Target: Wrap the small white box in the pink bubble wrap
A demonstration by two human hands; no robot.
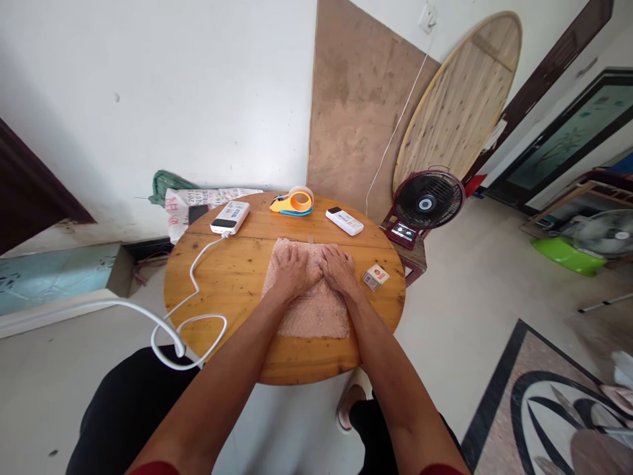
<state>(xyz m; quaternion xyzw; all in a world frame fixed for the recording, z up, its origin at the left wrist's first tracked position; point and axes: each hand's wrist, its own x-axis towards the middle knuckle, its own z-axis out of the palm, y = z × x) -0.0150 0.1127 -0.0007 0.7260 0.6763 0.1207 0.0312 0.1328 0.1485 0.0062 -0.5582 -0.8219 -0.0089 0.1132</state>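
A pink fuzzy cloth (311,310) lies flat on the round wooden table (237,277). My left hand (293,269) rests palm down on the cloth's upper middle, fingers stretched flat. My right hand (339,269) lies right beside it on the cloth, also flat with fingers extended, the two hands touching at the thumbs. Neither hand holds anything.
On the table stand a white power bank (230,217) with a white cable (195,290), an orange and blue tape dispenser (293,201), a white remote (345,221) and a small card pack (376,277). A dark red fan (426,201) stands at the right, wooden boards lean on the wall.
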